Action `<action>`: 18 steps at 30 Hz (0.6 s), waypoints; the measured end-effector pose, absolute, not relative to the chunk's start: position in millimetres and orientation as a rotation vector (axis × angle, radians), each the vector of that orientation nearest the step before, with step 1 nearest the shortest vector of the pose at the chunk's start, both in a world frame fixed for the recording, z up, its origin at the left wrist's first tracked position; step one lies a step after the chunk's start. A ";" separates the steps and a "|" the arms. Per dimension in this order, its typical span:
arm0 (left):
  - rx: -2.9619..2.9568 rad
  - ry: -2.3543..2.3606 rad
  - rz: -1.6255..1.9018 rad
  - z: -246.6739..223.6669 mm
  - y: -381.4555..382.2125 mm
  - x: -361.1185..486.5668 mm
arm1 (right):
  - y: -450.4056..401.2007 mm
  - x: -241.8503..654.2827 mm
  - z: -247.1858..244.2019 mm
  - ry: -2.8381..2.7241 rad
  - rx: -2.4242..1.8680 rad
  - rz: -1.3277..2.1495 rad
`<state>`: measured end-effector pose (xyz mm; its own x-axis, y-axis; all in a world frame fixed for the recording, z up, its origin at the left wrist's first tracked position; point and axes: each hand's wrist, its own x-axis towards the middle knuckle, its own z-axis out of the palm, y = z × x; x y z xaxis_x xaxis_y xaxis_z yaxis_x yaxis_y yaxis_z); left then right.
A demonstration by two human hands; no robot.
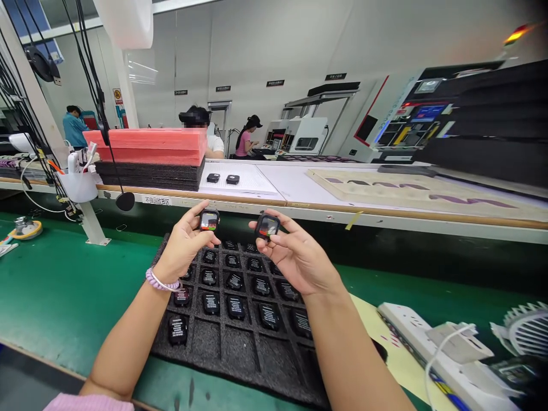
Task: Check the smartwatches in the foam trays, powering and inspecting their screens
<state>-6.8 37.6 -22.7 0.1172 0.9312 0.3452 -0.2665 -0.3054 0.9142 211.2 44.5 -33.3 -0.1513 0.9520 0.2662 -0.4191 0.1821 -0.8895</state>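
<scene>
My left hand (188, 237) pinches a square black smartwatch case (209, 220) by its edges, its lit screen facing me. In my right hand (295, 251) is a second smartwatch (268, 226), gripped between thumb and fingers, its screen showing coloured patches. Neither watch has a strap that I can see. Both are raised above a black foam tray (240, 342) divided into square pockets. Several watch cases (236, 307) lie in the tray with white text on their screens, and some front pockets hold nothing. My forearms cover parts of the tray's sides.
A shelf (274, 171) runs behind the tray, bearing red foam sheets (149, 145) over black ones and two small dark watch cases (233, 179). To the right are a white power strip (445, 354) and a fan (528, 328). A white cup (79, 185) hangs left. Other people work farther back.
</scene>
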 end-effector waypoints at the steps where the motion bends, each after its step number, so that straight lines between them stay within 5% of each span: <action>1: 1.345 0.731 1.440 -23.6 38.5 -6.5 | 44.1 210.6 -33.4 -1.149 -0.626 1.343; 18: 1.496 0.738 1.509 -26.3 41.0 -4.8 | 36.0 209.1 -30.2 -1.278 -0.578 1.223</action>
<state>-4.8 41.0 -26.3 0.0927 0.8773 0.4709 -0.1671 -0.4525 0.8760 209.1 36.0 -30.2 -0.1616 0.9042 0.3954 -0.3552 0.3205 -0.8781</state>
